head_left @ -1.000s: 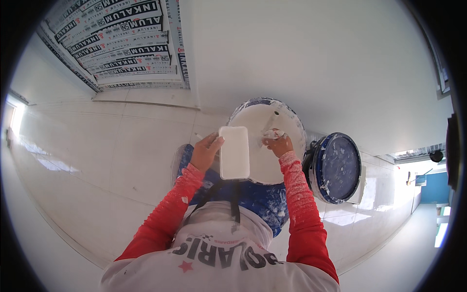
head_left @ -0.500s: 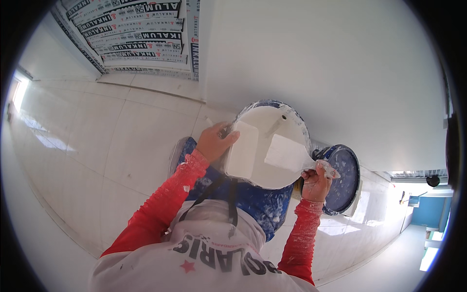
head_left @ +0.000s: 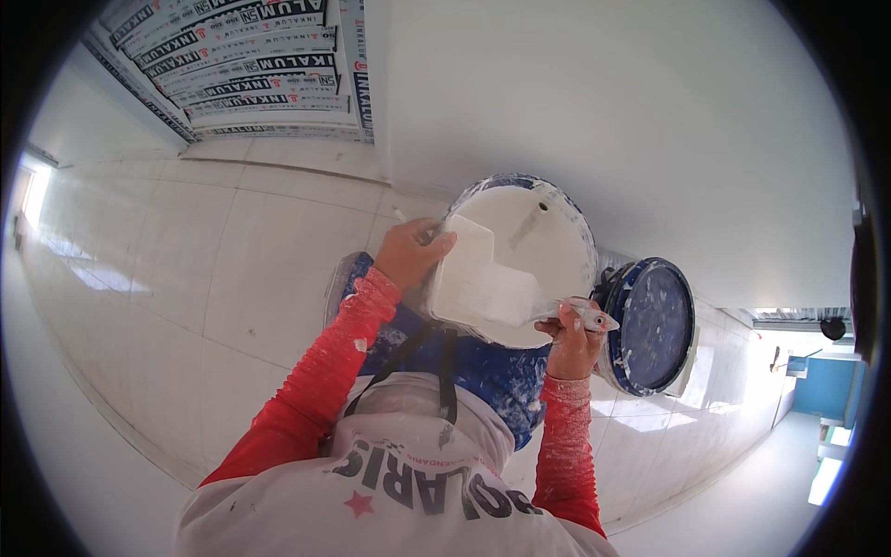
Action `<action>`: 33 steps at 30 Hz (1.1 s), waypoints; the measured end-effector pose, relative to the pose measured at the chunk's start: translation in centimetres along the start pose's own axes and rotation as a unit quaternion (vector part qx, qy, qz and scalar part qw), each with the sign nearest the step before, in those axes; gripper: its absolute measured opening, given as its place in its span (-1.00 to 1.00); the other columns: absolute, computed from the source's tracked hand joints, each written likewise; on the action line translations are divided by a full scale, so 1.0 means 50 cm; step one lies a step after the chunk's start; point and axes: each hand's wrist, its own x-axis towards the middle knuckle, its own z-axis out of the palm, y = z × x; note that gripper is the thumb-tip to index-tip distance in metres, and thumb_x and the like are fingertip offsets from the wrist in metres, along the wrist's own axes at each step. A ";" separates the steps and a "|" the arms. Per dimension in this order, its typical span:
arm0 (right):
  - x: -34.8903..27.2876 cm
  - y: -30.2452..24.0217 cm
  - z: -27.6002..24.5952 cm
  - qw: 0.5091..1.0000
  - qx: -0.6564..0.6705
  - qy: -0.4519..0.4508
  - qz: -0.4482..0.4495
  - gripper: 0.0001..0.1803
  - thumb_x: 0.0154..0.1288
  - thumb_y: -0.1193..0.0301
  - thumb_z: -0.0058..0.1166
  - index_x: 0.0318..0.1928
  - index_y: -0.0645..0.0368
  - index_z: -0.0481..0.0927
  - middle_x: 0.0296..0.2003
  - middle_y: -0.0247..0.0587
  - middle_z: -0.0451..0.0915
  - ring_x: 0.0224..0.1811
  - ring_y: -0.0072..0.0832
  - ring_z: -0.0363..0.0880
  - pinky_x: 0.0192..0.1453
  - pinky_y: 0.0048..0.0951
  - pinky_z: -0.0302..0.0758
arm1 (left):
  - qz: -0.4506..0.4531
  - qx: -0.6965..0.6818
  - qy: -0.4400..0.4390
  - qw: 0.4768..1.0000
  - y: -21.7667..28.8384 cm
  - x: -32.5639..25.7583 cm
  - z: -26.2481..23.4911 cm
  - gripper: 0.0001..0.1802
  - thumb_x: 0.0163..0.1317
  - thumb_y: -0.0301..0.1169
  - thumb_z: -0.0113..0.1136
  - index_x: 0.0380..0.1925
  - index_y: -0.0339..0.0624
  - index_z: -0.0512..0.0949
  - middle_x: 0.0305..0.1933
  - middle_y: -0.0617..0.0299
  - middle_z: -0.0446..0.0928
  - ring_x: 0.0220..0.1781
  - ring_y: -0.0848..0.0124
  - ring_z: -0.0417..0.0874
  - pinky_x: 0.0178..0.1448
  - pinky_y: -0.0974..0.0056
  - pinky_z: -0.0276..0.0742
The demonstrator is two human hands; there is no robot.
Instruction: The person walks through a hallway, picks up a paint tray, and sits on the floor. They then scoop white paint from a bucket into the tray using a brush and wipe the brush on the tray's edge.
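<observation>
My left hand [head_left: 414,251] grips a rectangular plate with rounded corners [head_left: 452,290], coated white, over the left side of an open bucket [head_left: 577,206]. How it is held underneath is hidden. Closed round its handle, my right hand [head_left: 575,339] holds a wide putty knife [head_left: 497,290], its broad blade smeared white. The blade overlaps the plate's right side; whether they touch I cannot tell. White paste [head_left: 534,241] lies inside the bucket, with a small dark hole-like spot near its far side. White crust covers the rim.
Right of the bucket stands a lidded container with a dark blue top [head_left: 655,325], spattered white. Blue, white-stained material [head_left: 501,376] lies between the bucket and my body. A pale wall [head_left: 603,111] rises close behind. Film-wrapped panels [head_left: 251,70] stand at upper left, above a tiled floor [head_left: 278,218].
My right hand has moved left with the putty knife, bringing the blade from over the paste onto or over the plate. My left hand keeps its hold on the plate.
</observation>
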 end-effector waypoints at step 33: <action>0.033 -0.023 0.018 0.963 -0.130 -0.214 -0.098 -0.70 0.04 0.68 0.19 -0.23 0.19 0.41 -0.21 -0.06 0.65 -0.13 -0.41 0.59 -0.05 -0.47 0.52 | 0.014 -0.034 -0.011 0.999 -0.024 0.006 0.002 -0.44 0.15 -0.12 0.29 -0.02 -0.40 0.57 -0.34 0.10 0.65 -0.38 0.49 0.58 -0.24 0.37 0.52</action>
